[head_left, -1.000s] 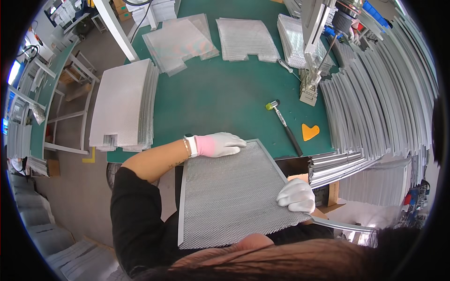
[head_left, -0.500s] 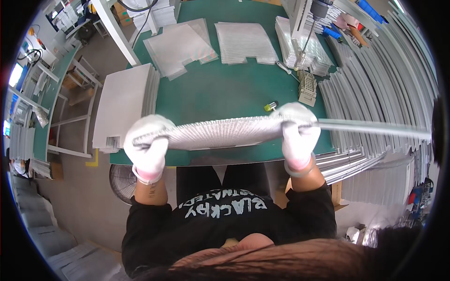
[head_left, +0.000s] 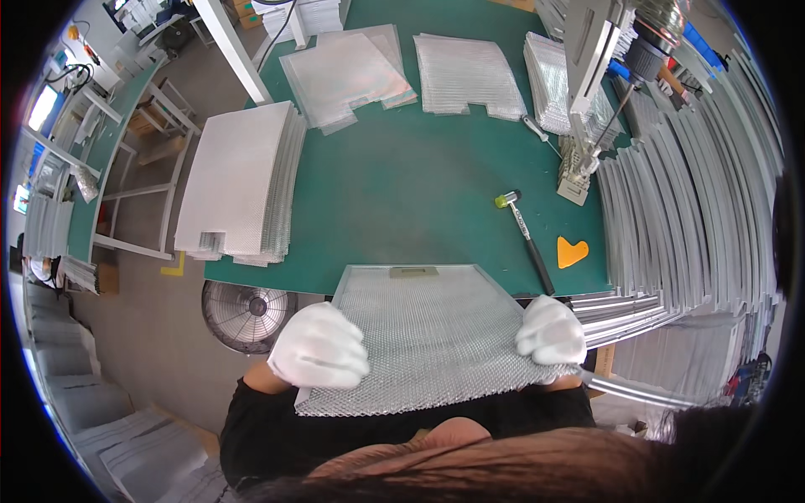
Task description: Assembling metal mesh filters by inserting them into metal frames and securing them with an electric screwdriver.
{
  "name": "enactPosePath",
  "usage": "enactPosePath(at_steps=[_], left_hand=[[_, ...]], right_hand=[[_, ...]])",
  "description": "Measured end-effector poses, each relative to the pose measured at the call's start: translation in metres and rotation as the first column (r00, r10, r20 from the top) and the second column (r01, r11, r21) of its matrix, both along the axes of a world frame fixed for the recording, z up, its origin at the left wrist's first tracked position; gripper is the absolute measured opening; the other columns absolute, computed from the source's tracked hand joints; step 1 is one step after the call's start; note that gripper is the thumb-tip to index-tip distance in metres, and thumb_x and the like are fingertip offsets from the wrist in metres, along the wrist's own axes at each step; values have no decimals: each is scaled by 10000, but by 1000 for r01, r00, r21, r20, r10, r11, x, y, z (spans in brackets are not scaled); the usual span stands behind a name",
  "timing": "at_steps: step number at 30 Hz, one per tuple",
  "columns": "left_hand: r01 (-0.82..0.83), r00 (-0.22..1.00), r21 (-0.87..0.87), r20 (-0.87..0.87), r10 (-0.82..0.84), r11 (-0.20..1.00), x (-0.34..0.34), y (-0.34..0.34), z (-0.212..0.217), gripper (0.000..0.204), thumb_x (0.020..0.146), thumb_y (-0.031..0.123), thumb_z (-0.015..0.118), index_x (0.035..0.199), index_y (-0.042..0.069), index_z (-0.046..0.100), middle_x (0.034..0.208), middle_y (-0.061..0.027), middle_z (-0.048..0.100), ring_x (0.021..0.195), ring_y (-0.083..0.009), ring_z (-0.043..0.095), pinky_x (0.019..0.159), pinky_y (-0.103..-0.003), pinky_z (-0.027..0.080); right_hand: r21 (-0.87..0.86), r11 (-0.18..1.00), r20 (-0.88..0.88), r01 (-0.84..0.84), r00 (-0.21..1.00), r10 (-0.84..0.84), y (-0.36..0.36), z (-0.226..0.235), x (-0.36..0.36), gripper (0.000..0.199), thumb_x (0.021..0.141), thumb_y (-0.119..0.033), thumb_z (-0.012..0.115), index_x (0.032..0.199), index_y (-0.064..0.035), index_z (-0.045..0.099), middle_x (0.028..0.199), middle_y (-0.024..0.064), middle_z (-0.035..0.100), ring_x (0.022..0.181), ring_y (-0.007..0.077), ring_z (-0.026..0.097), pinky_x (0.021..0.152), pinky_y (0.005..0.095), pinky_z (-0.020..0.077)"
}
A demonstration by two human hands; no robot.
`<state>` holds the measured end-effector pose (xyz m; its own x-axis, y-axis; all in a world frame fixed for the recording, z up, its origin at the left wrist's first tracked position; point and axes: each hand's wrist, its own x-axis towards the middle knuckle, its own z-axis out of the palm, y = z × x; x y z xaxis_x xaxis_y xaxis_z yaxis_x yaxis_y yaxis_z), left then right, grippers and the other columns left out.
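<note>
Tilted in front of my body is a silver metal mesh filter panel (head_left: 419, 327), with a thin frame and a small rectangular plate at its far edge. My left hand (head_left: 320, 345), in a white glove, is closed on the panel's left side. Gloved too, my right hand (head_left: 551, 331) grips the right side, its thumb hidden. From the near right corner a thin metal strip (head_left: 646, 392) runs out to the right; whether it is joined to the panel is unclear. Beyond my right hand lie a hammer (head_left: 526, 235) with a yellow-green face and a yellow-orange heart-shaped scraper (head_left: 571, 251).
The green table (head_left: 377, 201) carries stacked mesh sheets (head_left: 231, 176) at left and more sheets (head_left: 465, 75) farther back. A screwdriver (head_left: 535, 130) lies near a metal fixture (head_left: 577, 172) below a hanging power driver (head_left: 646, 59). Metal strips (head_left: 671, 193) crowd the right; a fan (head_left: 247, 310) stands below left.
Both hands have come down and closer to my body with the panel, which now shows its broad face. The hammer and scraper are uncovered. The metal strip has swung lower.
</note>
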<state>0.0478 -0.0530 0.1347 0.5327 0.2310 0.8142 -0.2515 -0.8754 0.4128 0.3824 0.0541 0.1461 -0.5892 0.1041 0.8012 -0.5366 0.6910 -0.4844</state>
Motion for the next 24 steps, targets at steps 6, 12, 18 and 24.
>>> enactPosePath(at_steps=[6,12,18,24], left_hand=[[-74,989,-215,113,100,974,-32,40,-121,949,825,850,340,878,-50,637,875,-178,649,780,-332,659,687,-436,527],[-538,804,-352,-488,341,766,-21,29,-113,429,793,203,692,1178,29,620,1172,-154,648,1049,-318,623,928,-398,494],[-480,682,-286,-716,148,829,-25,46,-105,506,817,235,644,1279,57,538,1291,-138,569,1197,-344,520,998,-430,434],[-481,679,-318,-725,118,817,-26,51,-111,483,809,241,646,1251,72,549,1273,-117,577,1172,-332,523,1005,-433,421]], right_hand=[[-296,866,-181,404,866,-466,-8,-4,-30,472,968,-341,596,616,-59,457,468,31,462,376,170,446,404,306,334],[-334,889,-221,314,891,-398,-9,-17,-18,253,903,-251,702,775,-64,591,690,78,648,619,231,641,533,332,469],[-212,946,-256,247,920,-297,-28,-23,-12,389,621,-163,620,452,-127,273,440,46,459,342,155,425,375,295,286],[-94,994,-158,61,985,-75,-21,-33,10,358,556,-213,636,449,-115,309,488,65,518,410,197,496,426,319,326]])
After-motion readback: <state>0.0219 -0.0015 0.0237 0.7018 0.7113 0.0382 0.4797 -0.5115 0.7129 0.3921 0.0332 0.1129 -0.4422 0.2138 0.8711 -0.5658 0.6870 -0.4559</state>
